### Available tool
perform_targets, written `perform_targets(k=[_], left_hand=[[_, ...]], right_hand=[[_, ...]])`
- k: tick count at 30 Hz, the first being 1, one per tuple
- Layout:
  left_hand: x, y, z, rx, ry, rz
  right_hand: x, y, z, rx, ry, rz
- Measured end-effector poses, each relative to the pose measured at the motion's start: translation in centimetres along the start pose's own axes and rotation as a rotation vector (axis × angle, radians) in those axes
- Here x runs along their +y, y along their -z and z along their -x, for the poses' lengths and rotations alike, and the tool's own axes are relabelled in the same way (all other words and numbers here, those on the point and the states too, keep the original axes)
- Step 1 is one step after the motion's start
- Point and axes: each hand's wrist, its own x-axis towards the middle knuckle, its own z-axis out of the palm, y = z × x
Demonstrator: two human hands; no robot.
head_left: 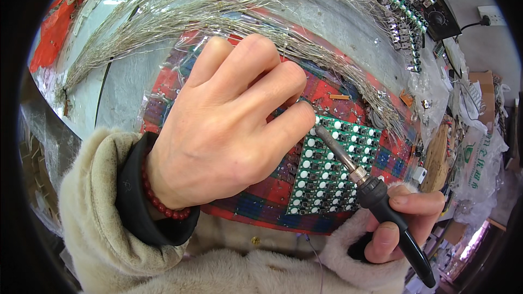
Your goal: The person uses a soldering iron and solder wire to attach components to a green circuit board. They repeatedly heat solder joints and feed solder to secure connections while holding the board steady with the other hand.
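My right hand (403, 218) grips a soldering iron (376, 193) by its black handle. The iron's metal tip slants up and left to the top left corner of a green circuit board panel (332, 171), which carries rows of round white parts and small black parts. Next to that tip is my left hand (229, 125), its fingers curled and pinched over the board's upper left edge. The back of this hand hides whatever its fingertips hold. Both the panel and the hands are over a red and blue plaid cloth (239, 209).
A long bundle of thin silvery wires (180, 19) arcs across the far side and down to the right. Strips of small green boards (400, 5) lie at the far right, beside a black box with a dial (438, 19). Plastic bags (474, 166) crowd the right edge.
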Motion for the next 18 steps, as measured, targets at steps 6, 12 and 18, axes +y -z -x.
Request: perform_targets(k=[6,12,18], left_hand=[[-0.03,-0.13,-0.03,0.02,-0.003,0.014],[-0.02,-0.19,-0.05,0.031,-0.006,0.016],[-0.01,-0.23,-0.03,0.034,-0.009,0.016]], right_hand=[[-0.42,-0.14,0.2,0.056,0.005,0.021],[-0.08,-0.13,0.11,0.02,0.001,-0.019],[0.08,-0.15,0.34,0.022,0.019,-0.029]])
